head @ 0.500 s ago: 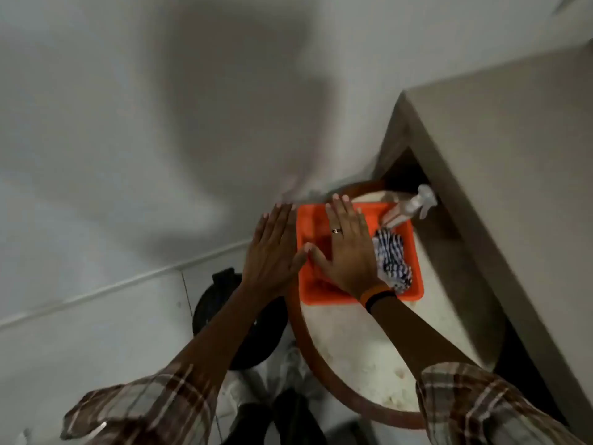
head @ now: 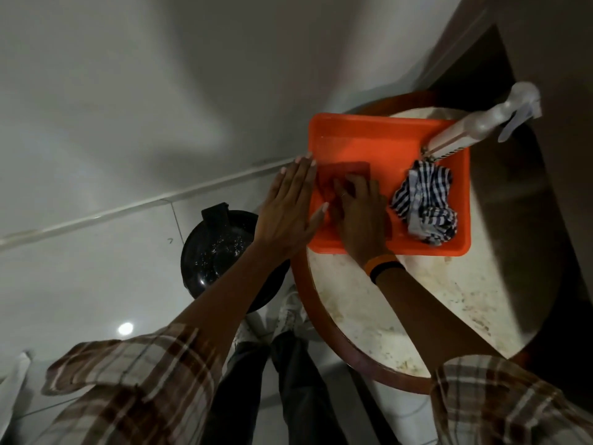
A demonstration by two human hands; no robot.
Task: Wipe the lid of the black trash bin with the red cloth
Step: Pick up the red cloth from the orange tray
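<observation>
The red cloth (head: 348,171) lies in the left part of an orange tray (head: 369,136) on a round table. My right hand (head: 361,213) lies on the cloth with its fingers curled into the fabric. My left hand (head: 287,203) is flat with fingers together, against the tray's left edge, its thumb touching the rim. The black trash bin (head: 215,252) stands on the floor left of the table, below my left forearm; its lid is speckled with white specks.
A blue-and-white checked cloth (head: 423,203) and a spray bottle (head: 481,126) sit in the tray's right side. The round table (head: 401,316) has a brown rim. A brown cabinet (head: 552,123) stands to the right. White wall and tiled floor lie to the left.
My right hand's fingers, spread flat in the tray before, have curled onto the red cloth. The view has come closer to the tray. My left hand stays at the tray's left edge.
</observation>
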